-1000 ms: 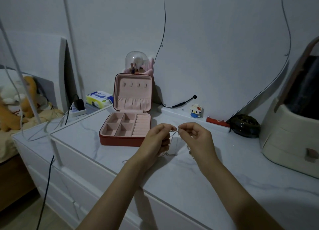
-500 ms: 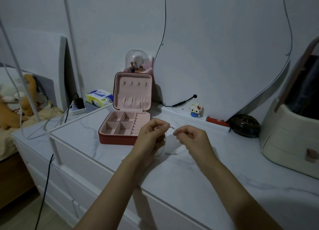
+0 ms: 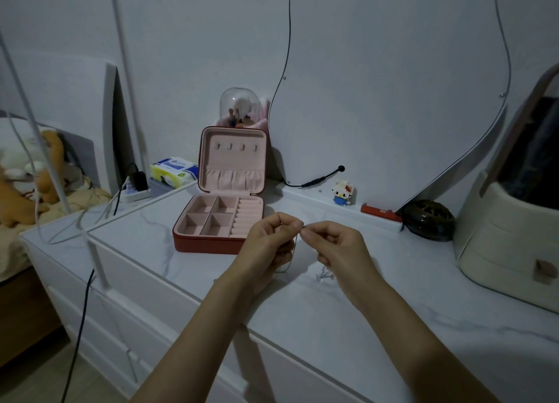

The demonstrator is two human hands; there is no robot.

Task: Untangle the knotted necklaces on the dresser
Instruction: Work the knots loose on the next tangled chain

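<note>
Above the white marble dresser top (image 3: 378,318) I hold thin silver necklace chains (image 3: 295,251) between both hands. My left hand (image 3: 270,245) pinches the chain at its thumb and forefinger. My right hand (image 3: 335,248) pinches it a finger's width to the right. Fine strands hang down from the pinch, and a small silver pendant or tangle (image 3: 324,276) lies on the dresser under my right hand. How the strands cross is too fine to tell.
An open red jewellery box (image 3: 219,218) with pink lining stands behind my left hand. Further back are a small block figure (image 3: 342,192), a red bar (image 3: 379,212), a dark round object (image 3: 429,219) and a cream organiser (image 3: 508,239) at right. Cables hang at left.
My hands drew slightly apart half a second ago and have come close together again. The pendant end now lies further right, under my right hand.
</note>
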